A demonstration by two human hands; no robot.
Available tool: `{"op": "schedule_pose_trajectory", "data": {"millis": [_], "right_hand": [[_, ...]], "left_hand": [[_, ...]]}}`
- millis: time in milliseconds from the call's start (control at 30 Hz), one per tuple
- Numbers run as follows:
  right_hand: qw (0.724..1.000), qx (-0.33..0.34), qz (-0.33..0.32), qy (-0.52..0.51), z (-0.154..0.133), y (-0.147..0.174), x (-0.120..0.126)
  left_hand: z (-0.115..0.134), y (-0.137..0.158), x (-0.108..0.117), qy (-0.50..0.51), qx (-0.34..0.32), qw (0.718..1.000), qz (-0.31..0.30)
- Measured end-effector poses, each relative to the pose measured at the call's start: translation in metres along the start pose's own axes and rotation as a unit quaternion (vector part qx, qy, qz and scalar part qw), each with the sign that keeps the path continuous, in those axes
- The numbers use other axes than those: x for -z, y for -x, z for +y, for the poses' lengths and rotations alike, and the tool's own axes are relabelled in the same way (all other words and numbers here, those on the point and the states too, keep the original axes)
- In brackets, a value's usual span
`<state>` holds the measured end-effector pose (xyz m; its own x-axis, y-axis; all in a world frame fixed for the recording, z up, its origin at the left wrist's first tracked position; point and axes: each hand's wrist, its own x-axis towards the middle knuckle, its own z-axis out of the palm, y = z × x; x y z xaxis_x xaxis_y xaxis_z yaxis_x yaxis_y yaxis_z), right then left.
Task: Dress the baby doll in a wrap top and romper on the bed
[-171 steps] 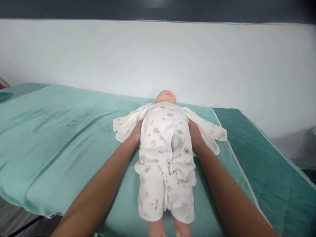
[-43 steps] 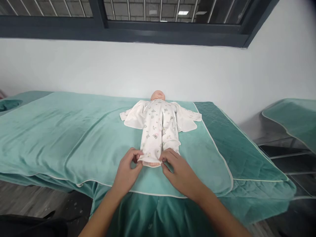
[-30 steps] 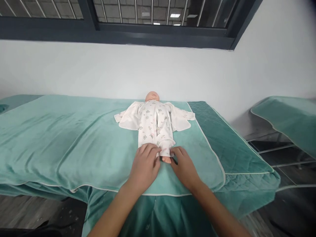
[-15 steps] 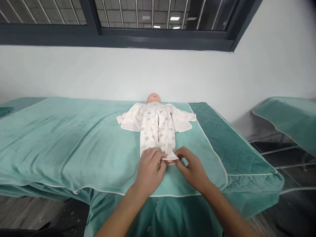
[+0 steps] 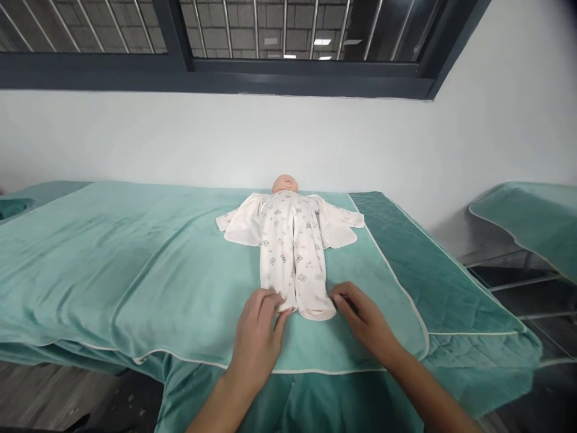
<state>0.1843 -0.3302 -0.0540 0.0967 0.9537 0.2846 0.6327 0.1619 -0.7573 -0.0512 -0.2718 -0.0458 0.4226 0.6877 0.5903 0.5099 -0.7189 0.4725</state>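
A baby doll [image 5: 285,183] lies on its back, its head toward the wall. It wears a white printed shirt [image 5: 246,225] spread out at both sides and white printed baby trousers [image 5: 293,252]. My left hand [image 5: 258,337] is closed on the hem of the left trouser leg, thumb below and fingers above. Beside the lower edge of the right leg is my right hand [image 5: 360,316], its thumb and fingers pressed together. Whether cloth is caught between them I cannot make out. The trouser legs reach down over the doll's feet, which are hidden.
Under the doll a light green blanket [image 5: 180,270] covers a darker green quilted mattress [image 5: 433,288]. A white wall [image 5: 202,138] and a barred window with a dark frame [image 5: 293,81] stand behind. Another green-covered bed [image 5: 532,222] is at the right.
Both trouser legs now lie straighter and separate, with the hems lower. My left hand has moved from the right leg's hem to the left one; my right hand has shifted slightly outward.
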Motion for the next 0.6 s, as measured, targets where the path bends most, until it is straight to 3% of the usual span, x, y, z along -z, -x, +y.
{"op": "schedule_pose_trajectory", "data": {"millis": [100, 200, 300, 400, 467, 600], "right_hand": [[0.997, 0.000, 0.071, 0.020, 0.017, -0.016, -0.005], [0.990, 0.028, 0.123, 0.060, 0.033, -0.034, -0.011], [0.979, 0.077, 0.135, 0.129, 0.046, -0.057, -0.016], [0.966, 0.112, 0.122, 0.199, 0.051, -0.084, -0.018], [0.956, 0.123, 0.109, 0.242, 0.048, -0.099, -0.018], [0.933, 0.112, 0.121, 0.318, 0.037, -0.112, -0.016]], "left_hand": [[0.000, 0.002, 0.001, 0.027, -0.031, 0.999, 0.020], [-0.001, 0.003, 0.006, 0.068, -0.037, 0.997, -0.005], [-0.012, -0.004, 0.013, 0.121, 0.050, 0.991, -0.017], [-0.041, -0.026, 0.013, 0.066, 0.104, 0.992, 0.005], [-0.065, -0.046, 0.006, -0.014, 0.064, 0.998, 0.009], [-0.102, -0.087, -0.012, -0.078, -0.023, 0.994, -0.071]]}}
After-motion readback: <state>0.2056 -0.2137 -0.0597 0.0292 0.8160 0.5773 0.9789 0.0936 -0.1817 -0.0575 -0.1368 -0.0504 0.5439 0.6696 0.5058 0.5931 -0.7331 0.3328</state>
